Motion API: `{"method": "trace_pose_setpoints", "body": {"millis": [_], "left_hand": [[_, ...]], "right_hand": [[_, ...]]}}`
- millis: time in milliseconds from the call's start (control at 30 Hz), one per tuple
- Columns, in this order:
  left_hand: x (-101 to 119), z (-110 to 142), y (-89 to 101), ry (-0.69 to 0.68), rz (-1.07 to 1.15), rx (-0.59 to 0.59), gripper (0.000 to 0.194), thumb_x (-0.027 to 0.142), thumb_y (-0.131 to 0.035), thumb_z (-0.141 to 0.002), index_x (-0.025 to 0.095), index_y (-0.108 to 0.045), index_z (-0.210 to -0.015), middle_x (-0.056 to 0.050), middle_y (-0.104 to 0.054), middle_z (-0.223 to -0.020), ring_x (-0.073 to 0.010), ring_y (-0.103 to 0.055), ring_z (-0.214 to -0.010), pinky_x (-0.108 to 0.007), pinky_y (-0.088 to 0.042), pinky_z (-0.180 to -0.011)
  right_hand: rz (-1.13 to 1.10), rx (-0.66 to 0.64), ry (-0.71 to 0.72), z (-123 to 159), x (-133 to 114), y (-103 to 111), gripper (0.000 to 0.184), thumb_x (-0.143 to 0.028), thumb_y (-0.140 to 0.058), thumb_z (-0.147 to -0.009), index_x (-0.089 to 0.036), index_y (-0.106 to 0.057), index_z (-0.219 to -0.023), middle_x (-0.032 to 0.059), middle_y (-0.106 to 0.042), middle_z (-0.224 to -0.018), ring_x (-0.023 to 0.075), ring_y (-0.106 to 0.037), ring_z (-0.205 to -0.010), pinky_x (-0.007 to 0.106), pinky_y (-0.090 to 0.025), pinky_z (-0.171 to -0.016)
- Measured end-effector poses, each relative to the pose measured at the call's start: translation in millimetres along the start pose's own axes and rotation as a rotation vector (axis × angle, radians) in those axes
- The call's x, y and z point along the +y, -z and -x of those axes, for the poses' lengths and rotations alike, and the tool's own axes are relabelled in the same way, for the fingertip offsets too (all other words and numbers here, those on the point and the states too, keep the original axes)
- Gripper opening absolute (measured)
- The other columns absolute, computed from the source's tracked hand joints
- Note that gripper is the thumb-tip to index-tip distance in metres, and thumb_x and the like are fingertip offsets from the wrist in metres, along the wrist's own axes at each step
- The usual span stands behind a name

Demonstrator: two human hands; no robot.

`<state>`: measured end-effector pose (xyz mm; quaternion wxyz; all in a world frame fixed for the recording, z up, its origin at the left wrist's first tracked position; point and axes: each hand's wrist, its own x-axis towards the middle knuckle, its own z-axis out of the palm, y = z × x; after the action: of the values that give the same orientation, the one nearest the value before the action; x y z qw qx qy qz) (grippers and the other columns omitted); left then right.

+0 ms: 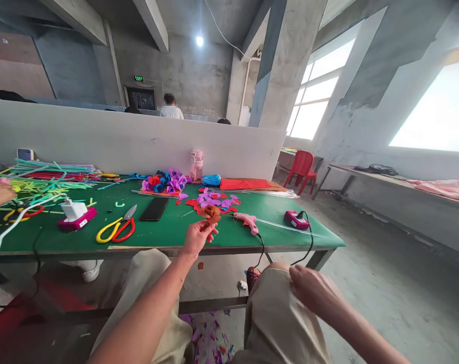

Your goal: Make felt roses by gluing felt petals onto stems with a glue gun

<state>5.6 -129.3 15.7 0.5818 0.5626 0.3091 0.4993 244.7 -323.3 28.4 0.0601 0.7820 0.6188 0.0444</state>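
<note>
My left hand (199,236) pinches an orange-brown paper flower (210,212) by its underside, above the front edge of the green table. My right hand (312,287) is closed at my right knee, and whatever its fingers may hold is hidden. Behind the flower lie loose purple and red paper petals (214,198). A pink glue gun (246,221) lies just right of the flower, its black cord dropping over the table edge. Finished purple, blue and red paper flowers (169,181) are piled farther back. Scissors (120,226) with yellow and red handles rest to the left.
A black phone (154,209) and purple power sockets (78,218) are on the green table (176,237). Coloured sticks (58,174) heap at left, near another person's hand (0,194). A pink bottle (197,166) stands by the white partition (138,136). Paper scraps litter the floor.
</note>
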Motion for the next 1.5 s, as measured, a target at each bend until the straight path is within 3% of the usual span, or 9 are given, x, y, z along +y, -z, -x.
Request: {"method": "trace_pose_setpoints", "body": {"millis": [167,400,600,700,867,1000,1200,1400,1500], "left_hand": [[-1,0,1.5,-0.008,-0.024,-0.026,0.032,0.042,-0.069,-0.067,0.012,-0.068,-0.075,-0.003,-0.064,-0.060,-0.0062,-0.046,-0.043,-0.020,-0.037,-0.041],[-3,-1,1.3,0.004,-0.004,-0.039,0.031,0.041,-0.069,-0.067,0.011,-0.067,-0.078,-0.002,-0.064,-0.060,-0.0058,-0.045,-0.042,-0.021,-0.038,-0.042],[-1,0,1.0,0.006,0.013,-0.034,0.029,0.040,-0.068,-0.066,0.012,-0.067,-0.074,-0.002,-0.064,-0.059,-0.0059,-0.045,-0.042,-0.020,-0.038,-0.041],[1,1,0.5,0.001,0.020,-0.041,0.027,0.038,-0.068,-0.066,0.012,-0.067,-0.073,-0.002,-0.064,-0.058,-0.0062,-0.046,-0.042,-0.020,-0.038,-0.041],[0,0,0.0,-0.009,0.025,-0.041,0.024,0.036,-0.068,-0.066,0.012,-0.066,-0.069,-0.004,-0.067,-0.062,-0.0079,-0.052,-0.044,-0.021,-0.045,-0.046],[-9,-7,1.2,-0.062,-0.020,0.024,0.024,0.035,-0.065,-0.067,0.012,-0.067,-0.072,-0.005,-0.068,-0.061,-0.0122,-0.059,-0.048,-0.026,-0.051,-0.052],[-19,-23,7.2,-0.178,-0.228,0.097,0.015,0.028,-0.059,-0.069,0.015,-0.066,-0.069,-0.004,-0.068,-0.058,-0.0175,-0.066,-0.055,-0.028,-0.053,-0.059],[-19,-32,13.7,-0.281,-0.437,0.169,0.015,0.026,-0.055,-0.071,0.016,-0.064,-0.065,-0.004,-0.068,-0.056,-0.0177,-0.065,-0.053,-0.026,-0.050,-0.056],[-14,-32,15.6,-0.362,-0.598,0.209,0.015,0.025,-0.053,-0.071,0.018,-0.064,-0.062,-0.004,-0.069,-0.058,-0.0169,-0.064,-0.055,-0.024,-0.046,-0.054]], "right_hand": [[-0.200,-0.052,0.218,-5,6,24,0.022,-0.021,-0.059,-0.067,-0.024,-0.059,-0.088,0.0027,-0.063,-0.090,0.0173,-0.061,-0.072,0.023,-0.033,-0.055],[0.028,-0.081,0.262,16,-25,-11,0.023,-0.002,-0.044,-0.069,-0.019,-0.061,-0.070,0.0053,-0.065,-0.076,0.0183,-0.063,-0.067,0.025,-0.029,-0.051],[0.012,0.116,0.054,-46,30,-3,0.018,-0.008,-0.045,-0.075,-0.018,-0.059,-0.071,0.0053,-0.064,-0.074,0.0155,-0.061,-0.063,0.024,-0.029,-0.052],[-0.074,0.017,0.007,-74,50,-13,0.015,-0.005,-0.050,-0.066,-0.017,-0.057,-0.061,0.0028,-0.061,-0.064,0.0155,-0.059,-0.063,0.022,-0.029,-0.053],[-0.201,0.258,-0.095,-81,16,-24,0.019,-0.016,-0.044,-0.080,-0.017,-0.060,-0.071,0.0062,-0.063,-0.072,0.0170,-0.058,-0.063,0.025,-0.032,-0.053],[-0.706,0.442,0.134,-84,-45,5,0.023,-0.035,-0.047,-0.085,-0.021,-0.062,-0.093,0.0056,-0.065,-0.085,0.0144,-0.057,-0.059,0.026,-0.040,-0.057],[-1.746,0.341,0.100,-129,-116,24,0.044,-0.060,-0.056,-0.074,-0.017,-0.063,-0.080,0.0031,-0.062,-0.070,0.0103,-0.052,-0.050,0.024,-0.044,-0.050],[-2.252,-0.062,0.086,-129,-140,0,0.039,-0.054,-0.070,-0.065,-0.016,-0.063,-0.072,0.0014,-0.061,-0.067,0.0096,-0.054,-0.056,0.023,-0.045,-0.055],[-2.401,-0.136,0.089,-120,-145,3,0.038,-0.051,-0.072,-0.065,-0.016,-0.064,-0.078,0.0017,-0.063,-0.074,0.0096,-0.056,-0.060,0.023,-0.046,-0.059]]}}
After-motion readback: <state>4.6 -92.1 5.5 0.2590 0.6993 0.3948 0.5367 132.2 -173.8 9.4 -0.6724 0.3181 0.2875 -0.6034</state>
